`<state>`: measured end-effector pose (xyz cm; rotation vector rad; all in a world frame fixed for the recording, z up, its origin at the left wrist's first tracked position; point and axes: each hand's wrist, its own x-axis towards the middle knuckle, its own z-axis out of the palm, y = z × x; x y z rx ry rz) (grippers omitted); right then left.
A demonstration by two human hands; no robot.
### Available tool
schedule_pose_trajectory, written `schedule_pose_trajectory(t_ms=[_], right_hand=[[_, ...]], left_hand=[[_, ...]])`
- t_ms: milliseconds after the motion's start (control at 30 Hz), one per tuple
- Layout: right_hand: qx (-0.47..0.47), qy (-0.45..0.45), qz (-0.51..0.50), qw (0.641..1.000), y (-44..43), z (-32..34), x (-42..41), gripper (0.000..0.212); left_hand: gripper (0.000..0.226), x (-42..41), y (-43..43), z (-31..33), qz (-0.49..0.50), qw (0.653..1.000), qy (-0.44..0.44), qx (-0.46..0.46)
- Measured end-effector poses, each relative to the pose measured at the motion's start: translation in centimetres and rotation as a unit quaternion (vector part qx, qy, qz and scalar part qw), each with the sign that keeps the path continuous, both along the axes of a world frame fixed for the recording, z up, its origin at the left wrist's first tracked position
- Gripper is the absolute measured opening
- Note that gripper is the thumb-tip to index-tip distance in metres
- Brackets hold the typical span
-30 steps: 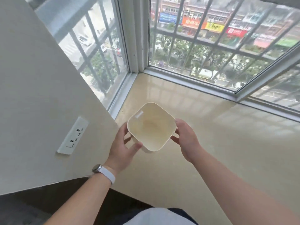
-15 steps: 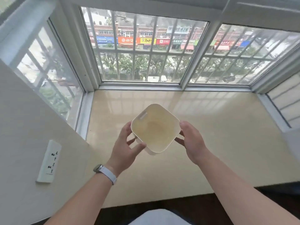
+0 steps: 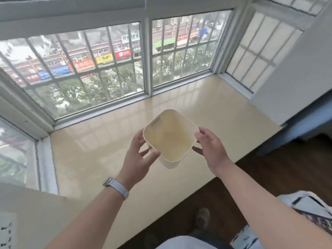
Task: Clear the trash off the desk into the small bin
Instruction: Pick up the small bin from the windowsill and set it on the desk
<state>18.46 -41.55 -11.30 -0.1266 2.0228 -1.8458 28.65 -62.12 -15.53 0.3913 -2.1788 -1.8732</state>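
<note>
**Small Bin Held Up Over the Window Ledge**

While two hands held it, the small bin (image 3: 170, 136) hung in the air above the shiny window ledge (image 3: 89, 150). The left hand (image 3: 138, 159) pressed one side of the bin and the right hand (image 3: 211, 150) pressed the other, fingers spread. A watch (image 3: 116, 187) sat on the left wrist. The bin's inside looked bare.

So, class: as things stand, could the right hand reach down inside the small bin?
Probably yes. The small bin is held upright, its mouth open with nothing over it, and the right hand rests on its rim; the left hand steadies the other side.
</note>
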Motion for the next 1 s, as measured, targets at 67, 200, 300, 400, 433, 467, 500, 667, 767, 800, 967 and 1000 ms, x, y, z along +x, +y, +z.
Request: schedule_pose_trajectory(t_ms=[67, 200, 300, 400, 433, 467, 500, 667, 767, 800, 967, 1000], right_hand=[[-0.01, 0.005, -0.018, 1.0, 2.2, 0.3, -0.6, 0.02], [-0.022, 0.016, -0.054, 0.998, 7.0, 0.6, -2.6, 0.019], [-0.033, 0.02, -0.078, 0.996, 10.9, 0.7, -4.6, 0.019], [-0.043, 0.022, -0.099, 0.994, 14.9, 0.8, -6.7, 0.02], [-0.048, 0.023, -0.107, 0.993, 16.3, 0.8, -7.4, 0.019], [-0.052, 0.024, -0.114, 0.992, 17.7, 0.9, -8.1, 0.019], [-0.054, 0.025, -0.119, 0.991, 19.1, 0.9, -8.9, 0.019], [-0.079, 0.018, -0.153, 0.985, 26.3, 1.0, -12.4, 0.019], [-0.09, 0.015, -0.184, 0.979, 30.7, 1.0, -13.9, 0.019], [-0.094, 0.016, -0.194, 0.976, 32.1, 1.0, -14.3, 0.019], [-0.096, 0.022, -0.248, 0.964, 38.4, 1.5, -15.0, 0.02], [-0.096, 0.026, -0.264, 0.959, 39.6, 1.5, -15.0, 0.02]], left_hand=[[0.069, -1.8, 1.5, 0.5, -0.024, 1.0, 0.006, 0.002], [0.072, -5.6, 5.4, 1.5, -0.064, 0.998, 0.014, -0.007], [0.069, -8.6, 8.9, 2.4, -0.094, 0.995, 0.015, -0.019], [0.064, -11.8, 12.7, 3.3, -0.124, 0.992, 0.013, -0.025], [0.065, -12.8, 14.0, 3.6, -0.134, 0.991, 0.013, -0.027], [0.068, -13.9, 15.3, 3.8, -0.142, 0.989, 0.013, -0.031], [0.07, -15.0, 16.6, 4.0, -0.149, 0.988, 0.013, -0.035], [0.068, -20.6, 23.6, 4.7, -0.19, 0.98, 0.017, -0.05], [0.064, -23.2, 28.1, 5.0, -0.213, 0.975, 0.023, -0.05], [0.065, -24.1, 29.5, 5.1, -0.221, 0.974, 0.024, -0.049], [0.078, -27.7, 36.1, 5.1, -0.268, 0.962, 0.021, -0.048], [0.081, -28.3, 37.4, 5.1, -0.282, 0.958, 0.02, -0.047]])
